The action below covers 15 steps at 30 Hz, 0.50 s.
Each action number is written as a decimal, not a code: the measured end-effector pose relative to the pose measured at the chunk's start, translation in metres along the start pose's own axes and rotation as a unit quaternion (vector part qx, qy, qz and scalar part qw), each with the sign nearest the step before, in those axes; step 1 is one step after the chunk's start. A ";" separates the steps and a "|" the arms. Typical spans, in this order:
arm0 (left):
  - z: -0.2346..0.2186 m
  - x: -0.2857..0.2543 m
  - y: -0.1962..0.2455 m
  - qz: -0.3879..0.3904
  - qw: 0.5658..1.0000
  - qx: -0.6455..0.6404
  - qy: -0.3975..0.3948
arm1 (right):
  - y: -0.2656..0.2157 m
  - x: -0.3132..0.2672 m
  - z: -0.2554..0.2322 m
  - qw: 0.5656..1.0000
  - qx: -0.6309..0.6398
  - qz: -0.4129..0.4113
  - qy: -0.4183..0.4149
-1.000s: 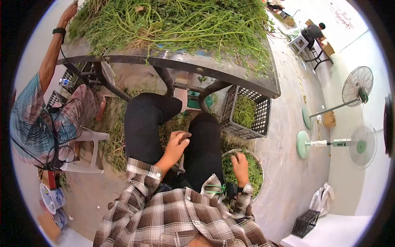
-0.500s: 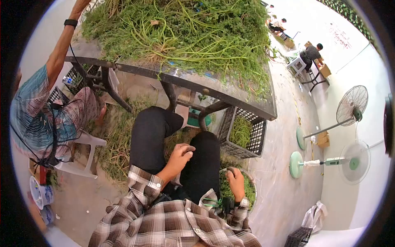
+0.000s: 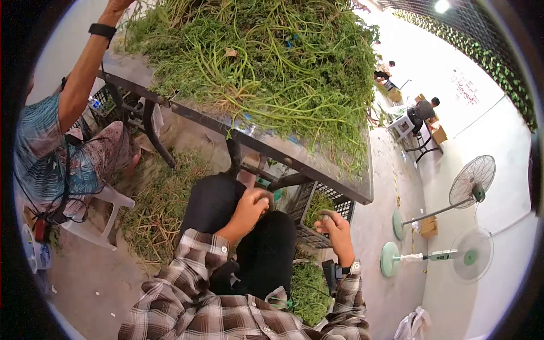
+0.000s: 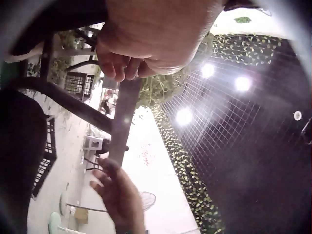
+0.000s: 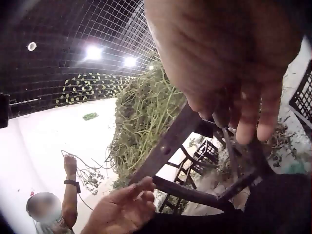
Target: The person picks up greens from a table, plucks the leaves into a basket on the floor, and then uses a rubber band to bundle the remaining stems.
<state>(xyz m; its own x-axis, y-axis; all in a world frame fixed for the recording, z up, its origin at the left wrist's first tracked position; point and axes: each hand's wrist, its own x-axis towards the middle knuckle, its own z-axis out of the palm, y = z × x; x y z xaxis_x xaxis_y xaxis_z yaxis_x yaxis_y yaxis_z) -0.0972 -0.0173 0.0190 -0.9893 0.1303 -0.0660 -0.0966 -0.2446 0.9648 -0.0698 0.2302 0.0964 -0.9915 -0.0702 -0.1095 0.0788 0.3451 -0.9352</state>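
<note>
A heap of green leafy stems (image 3: 272, 73) covers the table (image 3: 340, 184). My left hand (image 3: 246, 214) hovers over my dark-trousered lap, just short of the table's near edge, its fingers loosely bent and holding nothing. My right hand (image 3: 338, 235) hangs in the air in front of a black crate (image 3: 317, 238), also empty with relaxed, bent fingers. The left wrist view has my left hand (image 4: 156, 36) large at the top and my right hand (image 4: 119, 195) below. In the right wrist view, stems (image 5: 146, 117) lie beyond my left hand (image 5: 122, 209) and right hand (image 5: 229, 58).
At the left, a person in a blue patterned top (image 3: 42, 136) sits on a white chair (image 3: 105, 218), one arm raised toward the heap. Loose stems (image 3: 156, 218) litter the floor. A round container of greens (image 3: 309, 289) stands low at my right, with fans (image 3: 469, 258) farther right.
The head view has tilted upward. Both my hands have lifted from near my lap and the round container; my right hand now overlaps the crate in view. Both remain empty.
</note>
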 end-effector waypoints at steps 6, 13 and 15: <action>0.005 0.000 -0.029 0.077 0.992 0.102 -0.001 | -0.050 0.056 0.004 0.995 -0.046 -0.071 -0.048; 0.007 -0.002 -0.028 0.067 0.989 0.133 -0.020 | -0.098 0.127 0.013 0.959 -0.202 -0.197 -0.001; 0.007 -0.004 -0.028 0.049 0.990 0.131 -0.020 | -0.110 0.147 0.018 0.930 -0.264 -0.255 0.010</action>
<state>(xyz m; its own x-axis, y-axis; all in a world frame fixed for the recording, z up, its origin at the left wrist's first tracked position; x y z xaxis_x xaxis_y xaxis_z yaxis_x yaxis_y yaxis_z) -0.0899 -0.0040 -0.0058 -0.9869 0.1574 0.0354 0.0357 -0.0007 0.9994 -0.2225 0.1655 0.1770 -0.8877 -0.3361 0.3147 -0.4598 0.6833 -0.5672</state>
